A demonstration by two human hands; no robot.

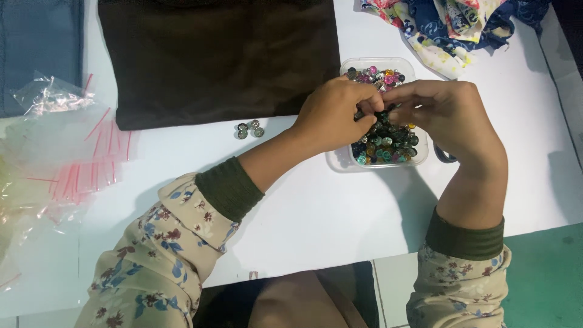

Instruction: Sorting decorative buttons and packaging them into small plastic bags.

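Both hands' (340,115) (443,115) grips meet over button tray (419,159).

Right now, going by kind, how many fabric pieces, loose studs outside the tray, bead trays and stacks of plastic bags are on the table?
Fabric pieces: 3 (dark brown cloth, blue cloth, floral fabric)
Loose studs beside the brown cloth: 3
Clear tray of beads, under both hands: 1
Stacks of clear bags: 1
Total: 8
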